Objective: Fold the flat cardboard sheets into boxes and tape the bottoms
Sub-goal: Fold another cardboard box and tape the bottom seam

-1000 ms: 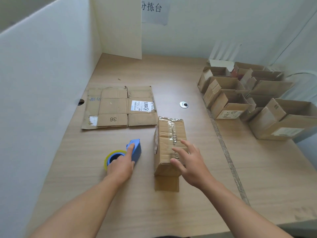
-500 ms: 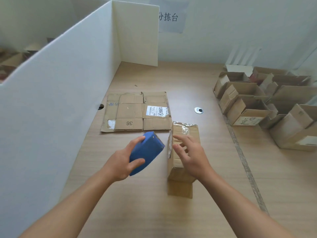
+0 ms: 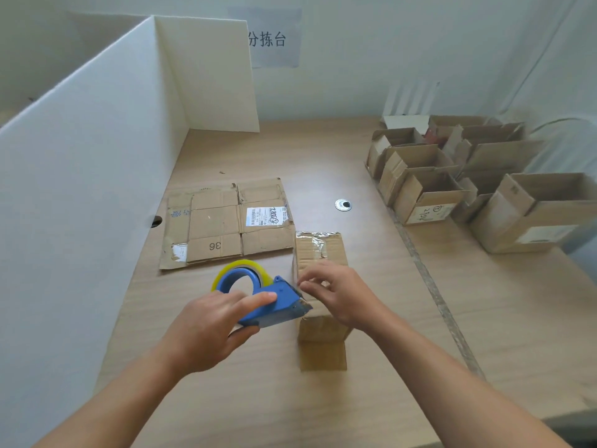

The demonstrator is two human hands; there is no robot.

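The left hand (image 3: 210,324), low and left of centre, grips the blue dispenser (image 3: 277,302) with fingers curled over its top and thumb beneath, holding it off the table (image 3: 284,409). Its yellowish tape roll (image 3: 240,266) points towards the upper left and its nose touches the box's left edge. Along the left edge of the frame stands a white divider (image 3: 80,189). Beside it, at centre left, a flat sheet (image 3: 219,221) lies on the table, printed "36" and bearing a white label (image 3: 265,216). Just right of the sheet the box (image 3: 318,252) stands at centre, old crinkled tape on its top and one flap (image 3: 323,355) lying flat towards the bottom of the frame. The right hand (image 3: 344,295) rests on the box top, fingers bent, tips beside the dispenser's nose. Whether they pinch a tape end I cannot tell. Further right is a metal grommet (image 3: 343,205), and at the upper right sits a cluster of open boxes (image 3: 429,185).
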